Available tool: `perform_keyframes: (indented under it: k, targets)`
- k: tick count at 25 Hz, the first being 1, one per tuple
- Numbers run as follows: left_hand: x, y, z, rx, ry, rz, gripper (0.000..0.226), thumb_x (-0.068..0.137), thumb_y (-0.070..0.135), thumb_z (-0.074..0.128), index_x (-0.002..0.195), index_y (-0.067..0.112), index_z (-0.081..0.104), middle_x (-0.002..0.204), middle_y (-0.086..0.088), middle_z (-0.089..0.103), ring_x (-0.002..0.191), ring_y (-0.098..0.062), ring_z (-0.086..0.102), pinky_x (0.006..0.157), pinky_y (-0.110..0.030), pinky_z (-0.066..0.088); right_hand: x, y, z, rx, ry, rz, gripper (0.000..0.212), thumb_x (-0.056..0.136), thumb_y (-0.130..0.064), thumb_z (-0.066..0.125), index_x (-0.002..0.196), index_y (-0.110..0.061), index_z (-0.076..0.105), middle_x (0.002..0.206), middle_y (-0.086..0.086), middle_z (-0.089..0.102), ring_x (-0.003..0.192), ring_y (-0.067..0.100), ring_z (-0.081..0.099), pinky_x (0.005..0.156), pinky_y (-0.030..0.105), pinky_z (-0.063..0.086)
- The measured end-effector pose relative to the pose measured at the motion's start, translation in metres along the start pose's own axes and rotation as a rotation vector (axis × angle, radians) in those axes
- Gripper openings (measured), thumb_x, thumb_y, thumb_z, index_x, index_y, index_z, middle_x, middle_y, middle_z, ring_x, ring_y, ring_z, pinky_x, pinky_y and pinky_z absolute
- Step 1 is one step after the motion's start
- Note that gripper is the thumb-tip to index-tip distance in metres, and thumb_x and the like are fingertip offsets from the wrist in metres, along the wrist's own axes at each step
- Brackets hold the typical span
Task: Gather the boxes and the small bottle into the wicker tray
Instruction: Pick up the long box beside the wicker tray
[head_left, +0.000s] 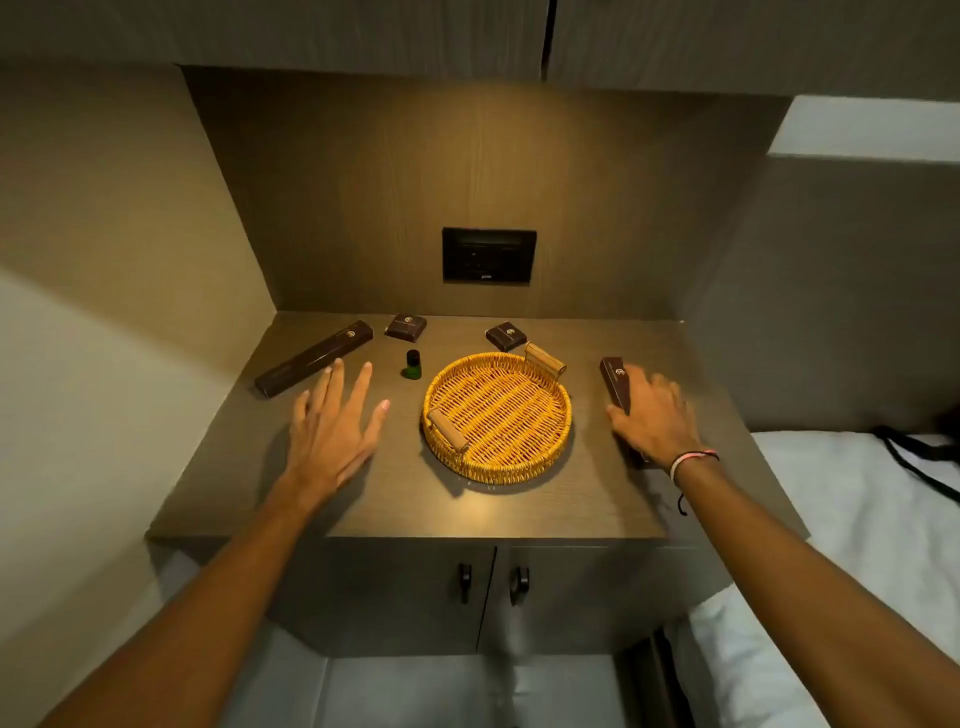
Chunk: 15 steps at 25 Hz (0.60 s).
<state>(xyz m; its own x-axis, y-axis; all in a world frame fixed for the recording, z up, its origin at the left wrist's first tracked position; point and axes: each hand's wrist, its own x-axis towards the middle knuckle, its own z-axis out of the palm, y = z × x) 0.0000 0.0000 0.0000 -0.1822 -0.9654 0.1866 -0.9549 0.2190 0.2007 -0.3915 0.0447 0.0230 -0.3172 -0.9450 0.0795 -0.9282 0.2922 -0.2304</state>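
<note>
While both forearms reached over the cabinet top (405, 499), my left hand (332, 431) hovered flat with fingers spread, holding nothing. My right hand (652, 415) lay over the right long box (614, 382); whether it gripped the box I could not tell. The wicker tray (498, 415) sat between the hands with nothing in it. The left long box (314, 358) lay just beyond my left fingertips. Two small boxes (406, 327) (506, 336) lay behind the tray. The small bottle (412, 364) stood upright, left of the tray.
</note>
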Motion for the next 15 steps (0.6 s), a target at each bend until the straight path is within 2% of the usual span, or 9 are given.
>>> perform_keyframes:
  k: [4, 8, 10, 12, 15]
  targets:
    - [0.020, -0.014, 0.032, 0.073, -0.050, -0.046, 0.068, 0.093, 0.057, 0.023, 0.153, 0.023, 0.022, 0.160, -0.020, 0.026, 0.147, -0.034, 0.026, 0.116, -0.056, 0.026, 0.039, 0.007, 0.015, 0.070, -0.114, 0.119, 0.057, 0.087, -0.022, 0.069, 0.136, -0.016, 0.041, 0.121, 0.023, 0.060, 0.110, 0.040, 0.059, 0.087, 0.055, 0.056]
    - [0.026, -0.019, 0.058, 0.096, -0.058, -0.056, 0.067, 0.093, 0.056, 0.025, 0.151, 0.023, 0.029, 0.157, -0.020, 0.033, 0.146, -0.033, 0.030, 0.115, -0.055, 0.026, 0.057, 0.010, 0.016, 0.173, 0.019, 0.090, 0.052, 0.087, -0.011, 0.067, 0.133, -0.016, 0.043, 0.117, 0.023, 0.061, 0.101, 0.039, 0.064, 0.081, 0.053, 0.059]
    - [0.028, -0.022, 0.066, 0.092, -0.050, -0.057, 0.065, 0.093, 0.056, 0.027, 0.150, 0.023, 0.031, 0.156, -0.020, 0.034, 0.146, -0.033, 0.030, 0.115, -0.055, 0.026, 0.057, 0.004, 0.012, 0.297, 0.125, 0.020, 0.051, 0.088, -0.011, 0.067, 0.134, -0.017, 0.045, 0.122, 0.019, 0.062, 0.105, 0.035, 0.064, 0.082, 0.044, 0.058]
    - [0.031, -0.023, 0.071, 0.084, -0.051, -0.060, 0.065, 0.093, 0.057, 0.027, 0.149, 0.024, 0.032, 0.156, -0.020, 0.034, 0.146, -0.032, 0.031, 0.115, -0.055, 0.027, 0.050, -0.013, 0.004, 0.421, 0.176, -0.133, 0.049, 0.089, -0.011, 0.068, 0.133, -0.018, 0.049, 0.124, 0.014, 0.062, 0.106, 0.026, 0.063, 0.082, 0.030, 0.051]
    - [0.035, -0.020, 0.080, 0.063, -0.052, -0.069, 0.065, 0.093, 0.057, 0.027, 0.149, 0.024, 0.033, 0.156, -0.019, 0.034, 0.146, -0.032, 0.030, 0.115, -0.054, 0.027, 0.046, -0.041, 0.008, 0.409, 0.088, -0.348, 0.041, 0.090, -0.014, 0.066, 0.130, -0.018, 0.056, 0.122, 0.007, 0.060, 0.101, 0.011, 0.055, 0.080, 0.012, 0.040]
